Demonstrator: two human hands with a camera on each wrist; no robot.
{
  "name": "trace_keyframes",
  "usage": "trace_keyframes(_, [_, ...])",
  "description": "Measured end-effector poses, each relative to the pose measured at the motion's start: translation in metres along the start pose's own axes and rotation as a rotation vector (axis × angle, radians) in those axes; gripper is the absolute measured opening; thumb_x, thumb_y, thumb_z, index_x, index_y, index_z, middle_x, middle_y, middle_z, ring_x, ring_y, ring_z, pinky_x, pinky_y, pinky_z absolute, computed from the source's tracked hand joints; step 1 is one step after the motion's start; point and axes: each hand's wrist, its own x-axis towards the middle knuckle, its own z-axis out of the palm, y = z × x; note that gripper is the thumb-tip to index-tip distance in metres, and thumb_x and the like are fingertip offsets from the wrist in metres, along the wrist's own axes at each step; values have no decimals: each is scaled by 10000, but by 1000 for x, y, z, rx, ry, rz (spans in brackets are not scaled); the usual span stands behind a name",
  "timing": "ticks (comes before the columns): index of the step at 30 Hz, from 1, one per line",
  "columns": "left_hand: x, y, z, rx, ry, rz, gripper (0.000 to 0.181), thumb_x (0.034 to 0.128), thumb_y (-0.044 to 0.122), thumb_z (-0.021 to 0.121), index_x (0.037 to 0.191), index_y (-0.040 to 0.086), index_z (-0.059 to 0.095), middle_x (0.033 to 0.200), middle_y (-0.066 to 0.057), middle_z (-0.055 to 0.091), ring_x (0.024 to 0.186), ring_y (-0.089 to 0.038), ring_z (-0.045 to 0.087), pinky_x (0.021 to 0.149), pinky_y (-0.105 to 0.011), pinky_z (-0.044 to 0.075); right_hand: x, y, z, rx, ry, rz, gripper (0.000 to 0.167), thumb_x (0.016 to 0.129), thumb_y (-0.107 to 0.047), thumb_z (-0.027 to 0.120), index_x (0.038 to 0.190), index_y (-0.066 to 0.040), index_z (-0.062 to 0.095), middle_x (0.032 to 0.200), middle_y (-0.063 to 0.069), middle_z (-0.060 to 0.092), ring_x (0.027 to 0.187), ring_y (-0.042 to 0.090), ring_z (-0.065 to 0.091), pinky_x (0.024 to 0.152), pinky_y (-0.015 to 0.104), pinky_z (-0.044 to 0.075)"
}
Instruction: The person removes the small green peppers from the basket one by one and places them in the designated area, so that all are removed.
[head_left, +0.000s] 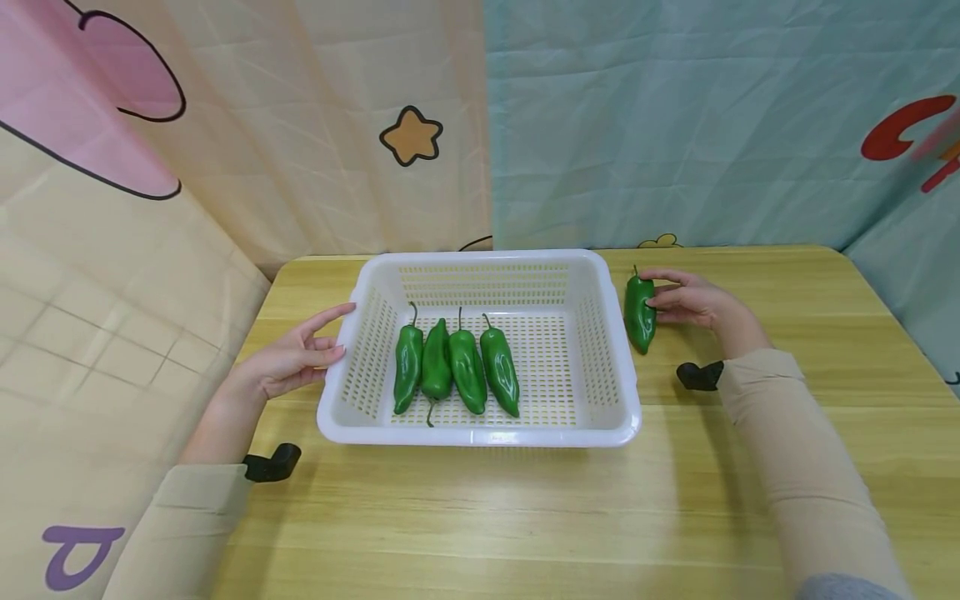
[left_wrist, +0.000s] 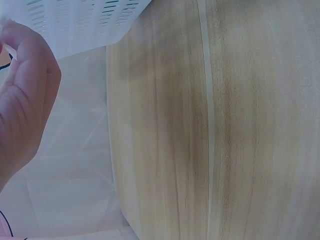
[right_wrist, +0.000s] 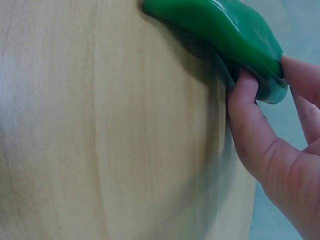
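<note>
A white plastic basket [head_left: 480, 437] with slotted walls stands on the table, and several green peppers [head_left: 467, 367] lie side by side in its left and middle part. At its left side my left hand [head_left: 288, 360] grips the rim, thumb and index finger against the edge. The left wrist view has this hand [left_wrist: 25, 95] at the basket's wall [left_wrist: 75, 30]. To the right of the basket, one more green pepper [head_left: 640, 312] is pinched between the thumb and fingers of my right hand [head_left: 693, 302]. The right wrist view has the pepper [right_wrist: 225, 35] close over the tabletop; contact there is unclear.
The wooden table [head_left: 480, 517] reaches back to a patterned curtain [head_left: 675, 125]. Another curtain [head_left: 112, 333] hangs along the left side. A black wrist mount [head_left: 273, 463] sticks out from the left sleeve, and another black mount [head_left: 697, 377] from the right.
</note>
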Motion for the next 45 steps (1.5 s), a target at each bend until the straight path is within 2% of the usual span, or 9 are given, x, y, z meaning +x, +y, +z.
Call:
trace_keyframes(6, [0, -1, 0, -8, 1, -2, 599, 941, -61, 466, 1413, 245, 263, 1060, -122, 643, 983, -249, 632, 796, -395, 535, 3, 1, 0, -99, 40, -3, 410, 882, 43, 584, 1124, -288, 580, 990, -48, 593, 813, 122, 619, 725, 277, 538])
trace_keyframes(11, [0, -1, 0, -17, -2, -4, 597, 943, -65, 458, 1412, 245, 258, 1058, -129, 644, 983, -253, 632, 796, -395, 535, 3, 1, 1, -109, 39, -10, 405, 880, 39, 590, 1112, -293, 587, 999, -38, 572, 825, 117, 618, 731, 276, 535])
trace_keyframes(20, [0, -1, -1, -8, -11, 4, 602, 945, -59, 460, 1421, 241, 246, 1063, -128, 646, 984, -253, 633, 793, -394, 536, 2, -1, 2, -145, 62, 7, 439, 877, 21, 602, 1208, -261, 540, 1025, -29, 559, 838, 111, 626, 747, 275, 534])
trace_keyframes(28, [1, -1, 0, 14, 15, -6, 618, 945, -48, 468, 1435, 239, 225, 1051, -124, 650, 970, -254, 638, 788, -391, 538, -3, -7, 1, -82, 39, 20, 399, 878, 49, 589, 1135, -256, 564, 1004, 1, 586, 852, 134, 632, 812, 318, 529])
trace_keyframes(32, [1, -1, 0, 21, 22, -9, 620, 944, -48, 470, 1437, 238, 225, 1051, -123, 648, 971, -253, 638, 790, -392, 538, -8, -13, 1, -125, 36, 14, 397, 900, 26, 569, 1188, -240, 511, 1164, 115, 485, 875, 119, 623, 866, 360, 509])
trace_keyframes(35, [1, 0, 0, 22, 18, -8, 624, 944, -46, 472, 1441, 231, 216, 1056, -121, 646, 975, -251, 636, 793, -393, 537, -13, -19, 2, -199, 46, 14, 396, 921, -29, 563, 1232, -257, 473, 1343, 257, 309, 903, 95, 608, 890, 371, 497])
trace_keyframes(37, [1, 0, 0, 18, 12, -7, 626, 944, -46, 471, 1443, 227, 209, 1059, -121, 645, 978, -251, 635, 794, -395, 537, -17, -23, 4, -235, 52, 10, 381, 931, -53, 554, 1218, -290, 472, 1421, 285, 212, 922, 90, 598, 889, 366, 497])
trace_keyframes(40, [1, -1, 0, 8, 6, -7, 624, 943, -49, 472, 1439, 228, 212, 1058, -120, 646, 980, -250, 633, 797, -395, 536, -23, -30, 7, -256, 61, -2, 361, 932, -60, 554, 1149, -341, 494, 1405, 256, 272, 952, 104, 593, 898, 377, 491])
trace_keyframes(45, [1, -2, -1, 2, 17, -9, 614, 938, -53, 480, 1420, 252, 253, 1046, -115, 649, 972, -243, 636, 792, -391, 537, -31, -39, 15, -257, 59, -22, 362, 922, -61, 572, 1158, -319, 480, 1152, -3, 511, 981, 96, 594, 893, 378, 491])
